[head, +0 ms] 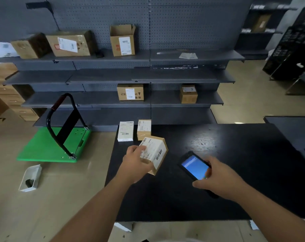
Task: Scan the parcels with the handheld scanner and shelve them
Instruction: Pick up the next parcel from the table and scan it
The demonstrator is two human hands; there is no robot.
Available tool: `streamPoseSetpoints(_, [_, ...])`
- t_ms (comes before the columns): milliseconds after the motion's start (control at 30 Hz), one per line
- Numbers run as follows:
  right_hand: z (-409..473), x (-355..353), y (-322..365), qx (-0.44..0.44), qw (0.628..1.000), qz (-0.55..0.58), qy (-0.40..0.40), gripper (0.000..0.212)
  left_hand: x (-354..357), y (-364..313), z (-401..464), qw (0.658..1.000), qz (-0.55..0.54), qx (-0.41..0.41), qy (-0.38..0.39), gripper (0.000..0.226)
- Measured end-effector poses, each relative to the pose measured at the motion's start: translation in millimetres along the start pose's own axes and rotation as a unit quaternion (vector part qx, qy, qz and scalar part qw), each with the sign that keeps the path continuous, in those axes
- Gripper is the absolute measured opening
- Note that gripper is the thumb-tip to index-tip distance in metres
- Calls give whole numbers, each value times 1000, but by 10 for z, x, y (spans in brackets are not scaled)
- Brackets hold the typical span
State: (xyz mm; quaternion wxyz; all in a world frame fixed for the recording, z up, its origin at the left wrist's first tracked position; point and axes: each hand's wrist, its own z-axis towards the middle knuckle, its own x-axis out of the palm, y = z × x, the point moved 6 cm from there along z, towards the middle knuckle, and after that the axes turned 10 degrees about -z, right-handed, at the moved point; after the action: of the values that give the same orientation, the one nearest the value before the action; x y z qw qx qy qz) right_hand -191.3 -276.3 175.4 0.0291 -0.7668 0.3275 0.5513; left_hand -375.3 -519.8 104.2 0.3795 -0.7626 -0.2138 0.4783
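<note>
Left hand (134,165): grips a small brown parcel (155,154), tilted, lifted above the near-left part of the black tabletop (235,154); white barcode label faces up and toward the scanner.

Right hand (220,179): fingers curled round the handheld scanner (194,167), held just right of the parcel, apart from it. Scanner black, screen lit blue, head end pointing toward the parcel.

White parcel (125,131): upright at the far-left edge of the tabletop, label facing near.

Second brown parcel (144,129): upright, just right of the white one, directly beyond the held parcel; label on its near face.

Shelving unit (192,57): grey, pegboard back, several tiers, beyond the tabletop.
- Top tier, left: two brown cartons (69,43) side by side, the larger one labelled.
- Top tier, centre: open-topped carton (123,41) with white label.
- Top tier, right: loose paper slip (188,55) lying flat.
- Lower tier, centre: labelled carton (130,92).
- Lower tier, right: small plain carton (188,93).

Green platform trolley (48,147): on the floor left of the tabletop, black handle raised with a red grip at top.

White tray-like object (31,178): on the floor near the trolley, something dark inside; detail unclear.

Wooden drawer unit (10,95): far left, beside the shelving.
</note>
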Motion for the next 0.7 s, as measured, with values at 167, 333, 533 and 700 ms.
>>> streamPoseSetpoints(167, [-234,69,-428,106,988,102,-53,75,388,-131,60,997,27,32,59,84])
streamPoseSetpoints(333, [-596,189,-875,197,963,161,-92,82,874,-452,19,986,51,78,138,92])
streamPoseSetpoints(533, [-1152,188,-1492,275,935,180,-130,80,1522,-1041,-219,966,80,146,198,97])
streamPoseSetpoints(700, [-1681,164,-2126,329,904,221,-158,77,2186,-1606,-552,948,95,199,230,92])
